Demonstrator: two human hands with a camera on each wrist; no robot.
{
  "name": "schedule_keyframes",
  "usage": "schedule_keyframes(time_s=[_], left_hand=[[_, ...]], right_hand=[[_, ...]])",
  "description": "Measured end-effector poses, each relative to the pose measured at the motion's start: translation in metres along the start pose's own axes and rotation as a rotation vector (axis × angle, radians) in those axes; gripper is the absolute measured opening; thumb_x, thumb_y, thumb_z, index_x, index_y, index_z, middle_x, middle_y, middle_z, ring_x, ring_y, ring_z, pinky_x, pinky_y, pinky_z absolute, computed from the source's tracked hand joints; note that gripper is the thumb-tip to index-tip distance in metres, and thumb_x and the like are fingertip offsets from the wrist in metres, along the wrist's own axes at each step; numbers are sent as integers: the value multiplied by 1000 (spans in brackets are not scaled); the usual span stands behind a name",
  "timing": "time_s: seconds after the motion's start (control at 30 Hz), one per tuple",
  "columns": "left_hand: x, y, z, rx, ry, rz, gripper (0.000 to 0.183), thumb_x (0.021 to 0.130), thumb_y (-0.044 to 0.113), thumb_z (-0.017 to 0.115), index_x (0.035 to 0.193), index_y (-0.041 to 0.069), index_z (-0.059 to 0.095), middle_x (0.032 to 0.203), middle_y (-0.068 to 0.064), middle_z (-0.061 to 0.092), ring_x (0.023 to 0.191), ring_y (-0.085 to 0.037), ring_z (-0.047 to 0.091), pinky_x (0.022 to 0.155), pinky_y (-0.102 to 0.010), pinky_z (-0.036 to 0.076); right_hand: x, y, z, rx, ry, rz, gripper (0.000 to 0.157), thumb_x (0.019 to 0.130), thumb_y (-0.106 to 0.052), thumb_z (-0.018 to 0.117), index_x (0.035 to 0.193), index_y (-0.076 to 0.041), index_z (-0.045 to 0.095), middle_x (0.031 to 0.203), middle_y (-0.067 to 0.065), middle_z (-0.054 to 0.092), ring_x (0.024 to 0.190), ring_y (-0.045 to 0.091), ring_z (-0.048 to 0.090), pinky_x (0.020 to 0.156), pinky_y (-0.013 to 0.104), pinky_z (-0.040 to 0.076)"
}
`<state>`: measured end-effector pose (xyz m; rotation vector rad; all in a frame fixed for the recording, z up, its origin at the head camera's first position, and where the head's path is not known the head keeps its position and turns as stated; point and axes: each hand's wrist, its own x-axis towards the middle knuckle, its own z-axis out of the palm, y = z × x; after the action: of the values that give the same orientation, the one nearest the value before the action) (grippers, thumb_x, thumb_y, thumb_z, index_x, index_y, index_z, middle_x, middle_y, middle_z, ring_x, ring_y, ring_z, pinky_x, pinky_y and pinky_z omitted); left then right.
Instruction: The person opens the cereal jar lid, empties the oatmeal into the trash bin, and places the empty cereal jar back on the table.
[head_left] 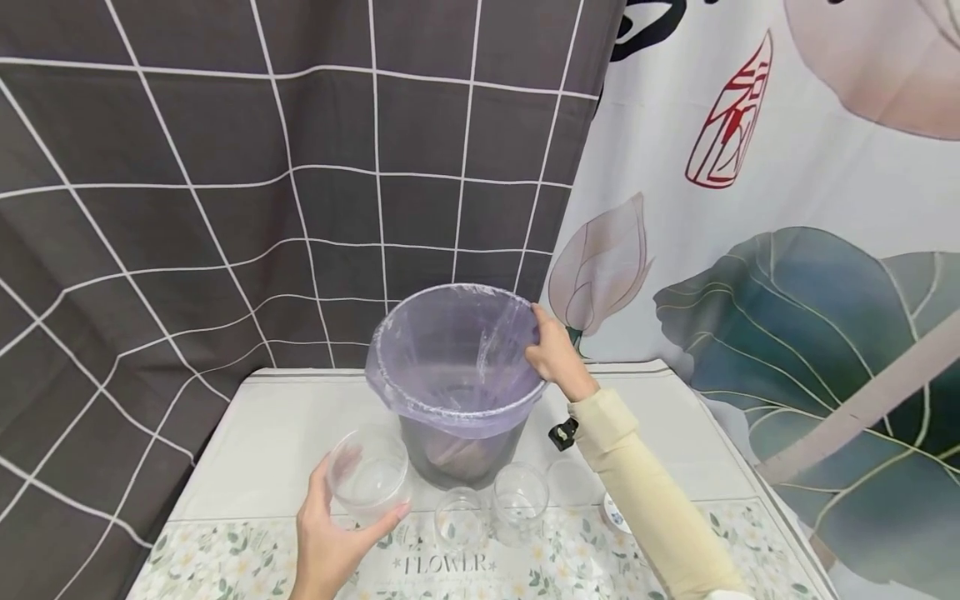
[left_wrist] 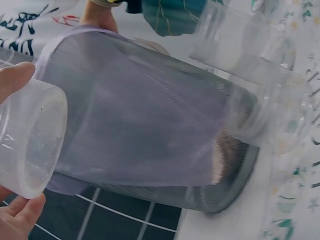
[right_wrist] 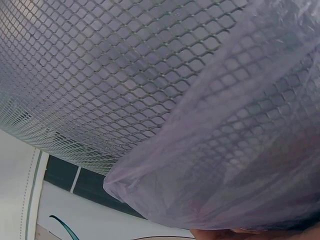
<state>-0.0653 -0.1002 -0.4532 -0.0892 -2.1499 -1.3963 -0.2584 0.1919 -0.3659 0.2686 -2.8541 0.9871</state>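
My left hand [head_left: 330, 533] holds a clear round plastic container [head_left: 367, 477] to the left of the bin, fingers and thumb spread around its sides. In the left wrist view the container [left_wrist: 42, 137] is tilted, its base towards the bin. A dark mesh trash bin [head_left: 465, 468] stands on the table, lined with a translucent purple bag [head_left: 450, 421] folded over its rim. My right hand [head_left: 557, 354] grips the rim at the right, with the thumb on the inner side. Something pale shows inside the bin's bottom [left_wrist: 227, 155] through the mesh.
In front of the bin stand clear plastic containers [head_left: 460, 521], one beside another [head_left: 521, 497], with a fainter clear piece [head_left: 572, 482] to their right. A small white round item [head_left: 617, 512] lies by my right sleeve. Behind the table [head_left: 300, 442] hang a dark grid curtain and a printed white cloth.
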Motion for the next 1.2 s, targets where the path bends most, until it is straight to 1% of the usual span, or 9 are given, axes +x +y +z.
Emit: schedule_keyframes(time_s=[0.1,0.27,0.33,0.4,0.47,0.6,0.67,0.8,1.2], left_hand=[[-5,-7,2,11,8,-20,105,43,19,93,134,22,42,121,2,58,113,-3,49,97,-11,33],[-9,-17,6,39,39,1,104,42,19,93,133,17,44,120,-3,59,112,-3,49,96,-8,30],[-11,-19,7,57,44,-34,102,43,20,93,132,19,44,120,0,59,111,-3,49,94,-7,30],[-12,-22,9,68,33,-79,101,43,22,93,132,21,44,121,3,58,111,-4,49,95,-13,33],[-15,-25,11,88,13,-126,99,44,25,92,131,21,44,122,3,57,111,-9,50,96,-25,38],[-21,-32,17,90,-32,-192,99,45,27,92,130,15,42,122,-4,56,109,-23,52,88,-50,44],[-25,-35,20,94,-43,-230,100,45,28,92,129,14,41,122,-7,55,107,-28,53,86,-53,43],[-31,-40,25,96,-60,-282,101,45,31,92,130,15,39,122,-8,53,106,-30,53,85,-53,43],[-43,-61,35,149,-96,-246,101,45,30,92,127,8,37,117,-16,51,104,-38,52,83,-58,44]], right_hand=[[-1,0,1,-4,-3,-3,79,68,4,44,142,6,18,133,32,40,114,35,47,90,43,45],[-1,-1,1,-21,4,-3,79,68,2,45,143,5,19,131,33,41,115,38,45,91,46,43],[-2,-2,0,-23,5,2,79,68,2,45,143,4,19,131,33,41,117,38,44,93,47,43],[-2,-2,-1,-22,2,2,79,68,2,45,143,5,19,132,33,40,119,39,43,94,47,43],[-2,-2,-1,-15,5,2,79,68,3,46,143,5,19,133,32,40,119,38,43,94,47,43],[-2,-1,-1,-13,10,-2,79,68,3,46,142,5,20,132,32,41,116,38,44,93,46,43],[-2,0,-1,-14,8,-1,79,68,2,46,142,5,20,131,33,41,115,37,45,93,46,43],[-1,0,-1,-17,4,-4,80,67,3,46,142,6,19,131,33,41,113,37,47,91,45,44],[0,-1,1,-26,3,-1,80,68,3,48,143,4,20,126,32,46,107,36,50,84,42,48]])
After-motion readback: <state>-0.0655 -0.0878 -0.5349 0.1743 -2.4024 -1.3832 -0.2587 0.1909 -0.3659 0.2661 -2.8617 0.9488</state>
